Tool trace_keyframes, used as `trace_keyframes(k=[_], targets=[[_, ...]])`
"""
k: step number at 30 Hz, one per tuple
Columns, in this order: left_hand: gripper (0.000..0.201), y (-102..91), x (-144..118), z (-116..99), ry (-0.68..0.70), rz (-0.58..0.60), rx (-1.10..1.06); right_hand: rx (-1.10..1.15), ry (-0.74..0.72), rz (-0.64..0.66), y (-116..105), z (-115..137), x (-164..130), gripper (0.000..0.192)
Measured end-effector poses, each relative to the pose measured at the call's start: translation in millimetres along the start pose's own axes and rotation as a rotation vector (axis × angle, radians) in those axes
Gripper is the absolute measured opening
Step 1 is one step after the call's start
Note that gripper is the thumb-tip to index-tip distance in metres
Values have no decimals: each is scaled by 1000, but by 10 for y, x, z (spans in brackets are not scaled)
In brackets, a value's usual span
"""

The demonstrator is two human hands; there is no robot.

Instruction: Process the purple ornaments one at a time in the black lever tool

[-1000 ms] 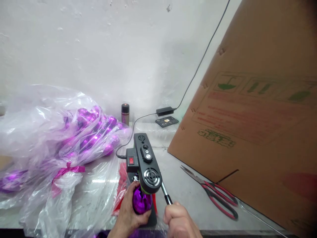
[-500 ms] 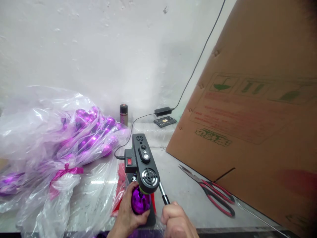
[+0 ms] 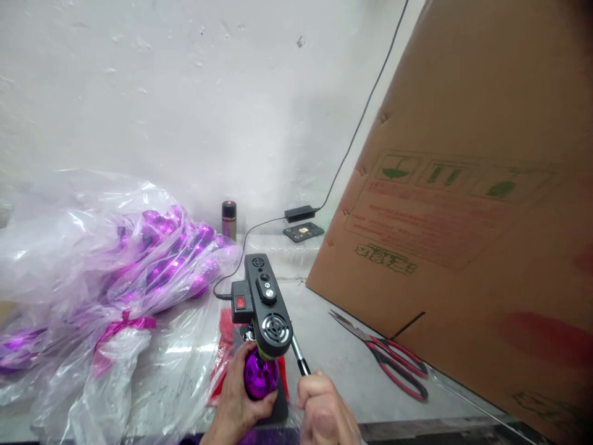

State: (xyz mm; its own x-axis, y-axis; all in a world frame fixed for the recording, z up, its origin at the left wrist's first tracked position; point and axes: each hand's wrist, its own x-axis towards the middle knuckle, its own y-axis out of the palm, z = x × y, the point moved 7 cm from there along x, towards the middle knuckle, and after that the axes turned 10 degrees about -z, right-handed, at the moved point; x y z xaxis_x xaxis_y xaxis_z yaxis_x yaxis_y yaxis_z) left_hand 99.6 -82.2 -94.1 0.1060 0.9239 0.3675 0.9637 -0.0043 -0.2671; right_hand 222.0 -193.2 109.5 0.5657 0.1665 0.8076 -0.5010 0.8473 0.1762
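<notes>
While the left hand point(image 3: 241, 395) cups a shiny purple ball-shaped ornament point(image 3: 260, 374) under the head of a small black bench press with a grey vent grille and a red rocker switch point(image 3: 263, 301), the right hand point(image 3: 324, 414) is wrapped in a fist around the press's black-gripped metal lever point(image 3: 299, 360); the ornament sits on the machine's dark base, its top hidden beneath the head, and the left fingers curl about its lower left side; the step in hand appears to be the pressing stroke itself, with the piece seated and the lever grasped; whether the head already bears on the ornament cannot be told; the next move would call for a steady pull on the lever while the left hand keeps the round, slippery piece centred and its fingers stay out from beneath the head; to the left lies a large clear plastic bag of more purple ornaments tied with a pink ribbon point(image 3: 106, 272); to the right, red-handled scissors point(image 3: 384, 361) lie on the grey worktop point(image 3: 333, 352), just before a leaning brown cardboard sheet with green and red print point(image 3: 463, 204); near the wall stand a small dark spray can point(image 3: 228, 217) and a black power adapter point(image 3: 300, 214).
</notes>
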Motion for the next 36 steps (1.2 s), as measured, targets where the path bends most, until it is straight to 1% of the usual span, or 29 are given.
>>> trace_keyframes(k=[3,7,10,12,14,16,19,21,23,24,25,27,28,29,30,32,34,36], targets=[[78,7,19,-5,18,2,5,14,-38,-17,4,-4,-10,42],[79,16,11,-29,-4,-5,12,26,-93,-65,12,-27,-104,43],[81,23,-18,-58,-8,-52,20,30,-81,-109,18,-20,-109,44],[81,29,-24,-71,-9,-81,25,44,-50,-112,33,20,-19,45],[80,27,-4,-82,-19,-83,18,74,9,-80,59,67,129,44],[80,-6,25,-88,-50,-60,3,120,45,-4,105,120,281,41],[82,-161,-20,-72,-104,-37,-2,156,15,130,148,183,436,36],[81,-352,-178,-52,-100,-71,24,153,-33,220,147,194,486,33],[86,-557,-448,-48,-44,-104,53,144,-103,330,142,203,506,31],[91,-633,-611,-54,0,-86,66,135,-139,386,139,205,510,30],[96,-676,-782,-67,52,-33,81,126,-171,434,133,205,513,29],[102,-672,-1118,-88,153,154,127,116,-219,507,121,199,518,29],[101,-655,-1262,-86,190,240,165,114,-231,530,115,194,520,30],[97,-647,-1375,-74,214,296,211,115,-238,544,108,189,519,31],[93,-653,-1451,-57,227,317,257,114,-243,551,103,185,515,32],[85,-696,-1517,-16,236,294,335,106,-242,557,96,175,495,32],[84,-728,-1543,15,266,288,371,102,-235,541,86,166,472,30],[88,-722,-1568,55,292,322,384,101,-227,522,78,154,448,27]])
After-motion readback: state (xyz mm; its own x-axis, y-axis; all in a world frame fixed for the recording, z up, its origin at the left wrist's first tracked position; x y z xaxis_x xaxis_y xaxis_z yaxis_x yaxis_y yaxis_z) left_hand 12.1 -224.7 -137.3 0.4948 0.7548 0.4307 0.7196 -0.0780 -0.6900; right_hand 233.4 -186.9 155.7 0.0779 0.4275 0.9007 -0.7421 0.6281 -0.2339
